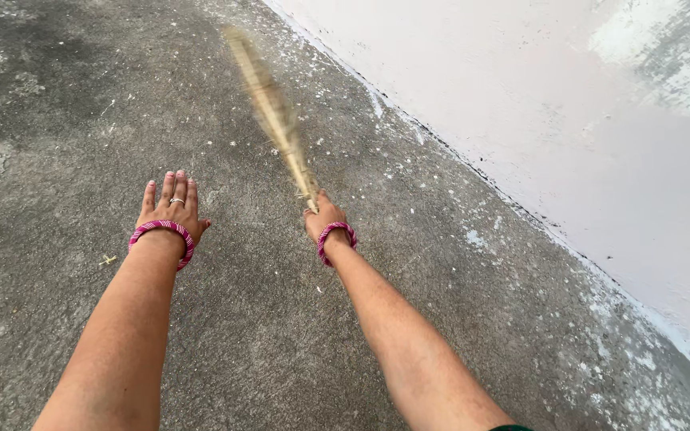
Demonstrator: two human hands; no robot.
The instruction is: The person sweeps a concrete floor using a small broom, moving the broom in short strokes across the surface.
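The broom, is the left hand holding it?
No, the left hand is flat and open with nothing in it, while the right hand grips the blurred straw broom over the concrete floor.

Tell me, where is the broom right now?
In the head view the broom is gripped in the right hand, stretching forward over the grey concrete floor toward the pale wall on the right. It looks blurred.

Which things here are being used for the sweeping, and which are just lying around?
In use:
- broom, blurred, gripped in the right hand
- concrete floor under it
- left hand, open, holding nothing

Just lying about:
- small pale scrap on the floor by the left arm
- white paint flecks along the wall
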